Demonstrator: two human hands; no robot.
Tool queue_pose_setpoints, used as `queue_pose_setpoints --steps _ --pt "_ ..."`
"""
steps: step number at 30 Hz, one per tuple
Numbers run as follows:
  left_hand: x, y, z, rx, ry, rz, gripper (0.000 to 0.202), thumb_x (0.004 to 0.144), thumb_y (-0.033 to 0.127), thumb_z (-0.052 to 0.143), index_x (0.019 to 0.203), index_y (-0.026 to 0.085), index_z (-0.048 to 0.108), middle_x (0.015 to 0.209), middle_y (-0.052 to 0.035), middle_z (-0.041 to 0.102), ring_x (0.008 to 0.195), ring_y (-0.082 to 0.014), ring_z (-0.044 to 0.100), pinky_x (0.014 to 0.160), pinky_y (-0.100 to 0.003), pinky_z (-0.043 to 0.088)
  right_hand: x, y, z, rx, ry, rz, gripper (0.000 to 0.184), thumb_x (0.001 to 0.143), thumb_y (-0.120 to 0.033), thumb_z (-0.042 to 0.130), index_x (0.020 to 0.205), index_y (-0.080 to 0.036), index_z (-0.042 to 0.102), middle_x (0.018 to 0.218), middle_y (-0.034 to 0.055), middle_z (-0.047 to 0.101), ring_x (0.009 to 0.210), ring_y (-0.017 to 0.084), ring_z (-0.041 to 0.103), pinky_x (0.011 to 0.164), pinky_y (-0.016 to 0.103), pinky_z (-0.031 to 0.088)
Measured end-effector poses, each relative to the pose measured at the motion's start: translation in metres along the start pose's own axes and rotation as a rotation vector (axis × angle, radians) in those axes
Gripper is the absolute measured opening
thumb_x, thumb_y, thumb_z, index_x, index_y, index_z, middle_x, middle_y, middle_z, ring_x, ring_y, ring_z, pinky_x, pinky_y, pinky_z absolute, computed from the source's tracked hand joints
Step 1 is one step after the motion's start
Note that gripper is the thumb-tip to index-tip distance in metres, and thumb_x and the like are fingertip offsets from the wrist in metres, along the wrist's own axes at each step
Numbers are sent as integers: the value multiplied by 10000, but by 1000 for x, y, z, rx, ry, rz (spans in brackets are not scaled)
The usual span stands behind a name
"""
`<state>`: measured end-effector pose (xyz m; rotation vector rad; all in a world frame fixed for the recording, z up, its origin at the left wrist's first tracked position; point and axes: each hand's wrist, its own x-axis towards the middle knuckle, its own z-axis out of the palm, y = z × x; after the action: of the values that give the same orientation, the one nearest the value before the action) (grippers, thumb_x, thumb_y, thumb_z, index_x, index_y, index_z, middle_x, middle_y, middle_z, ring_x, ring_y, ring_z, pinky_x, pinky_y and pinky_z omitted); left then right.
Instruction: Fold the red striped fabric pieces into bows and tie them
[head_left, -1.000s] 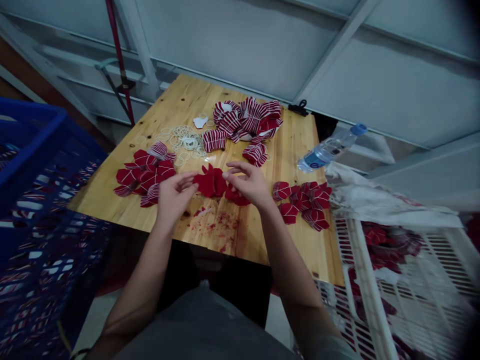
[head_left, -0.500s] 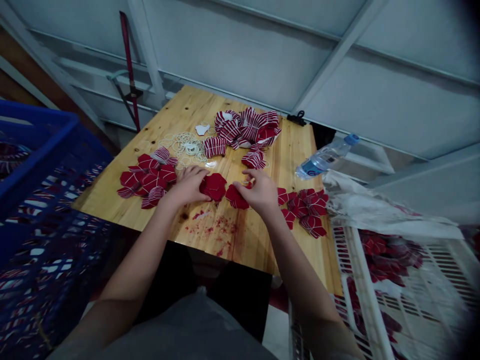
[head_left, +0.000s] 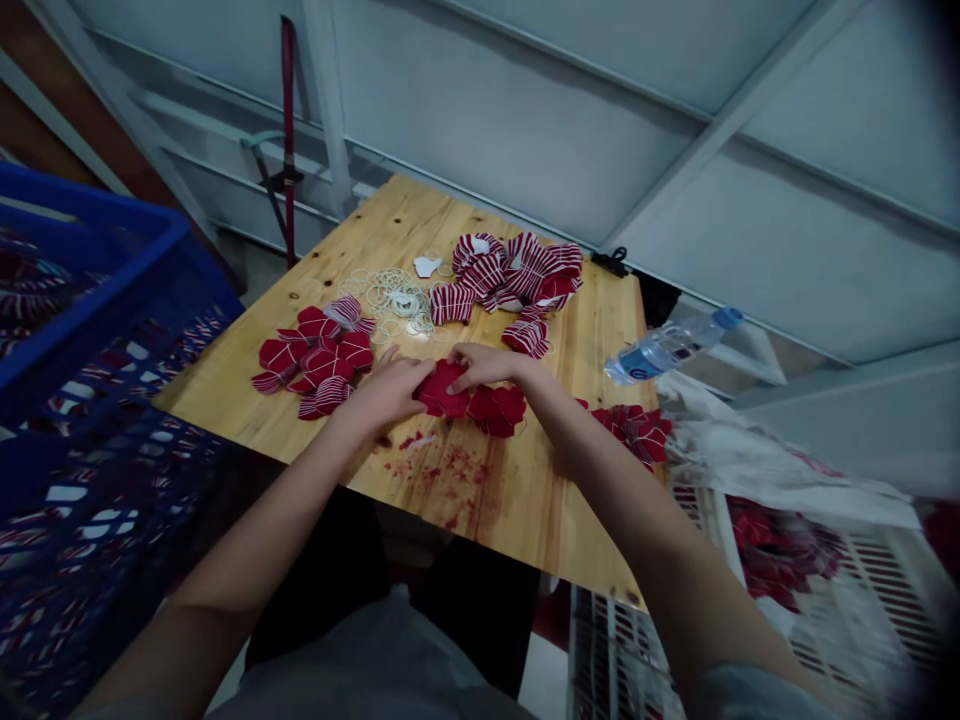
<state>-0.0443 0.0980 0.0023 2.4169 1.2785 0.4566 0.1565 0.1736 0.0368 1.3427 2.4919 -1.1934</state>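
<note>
Carefully: left hand and right hand pressed close together, fingers pinching a red fabric piece mid-table on the pine tabletop; slack finger pressure possibly meaning slipped, uneven folds.

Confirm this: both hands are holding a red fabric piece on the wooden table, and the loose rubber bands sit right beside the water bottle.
Wrong about the rubber bands. The head view shows the left hand and right hand holding the red fabric piece on the wooden table, but the loose rubber bands sit left of centre, away from the water bottle.
</note>
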Motion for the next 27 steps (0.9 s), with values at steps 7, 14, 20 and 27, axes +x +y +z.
queue_pose_setpoints --steps 7,14,20,27 --pt "0 4 -7 -94 -7 -27 303 709 214 674 995 191 574 915 -113 656 816 -288 626 681 -339 448 0 -5 0 40 -131 31 218 633 -301 799 738 -182 650 678 -13 667 594 158 579 565 260 455" --pt "5 8 -7 -151 6 -87 479 652 293 728 1086 161 574 878 -140 687 790 -333 649 664 -355 443 -4 -15 5 41 -44 13 271 655 -199 745 831 -208 538 796 -26 627 674 148 563 595 238 450" --pt "9 -5 0 -492 106 -29 506 620 175 715 1106 192 578 988 -87 688 883 -277 662 726 -326 480 -3 -12 5 282 -34 -89 271 644 -232 729 784 -214 498 769 -57 584 710 129 556 647 229 457" --pt "10 3 -16 -1439 287 -227 801 571 195 841 1275 252 463 974 -13 669 742 -131 668 737 -287 532 -31 -18 2 913 138 -164 335 646 -290 747 886 -216 525 880 -24 630 789 138 613 753 268 516"
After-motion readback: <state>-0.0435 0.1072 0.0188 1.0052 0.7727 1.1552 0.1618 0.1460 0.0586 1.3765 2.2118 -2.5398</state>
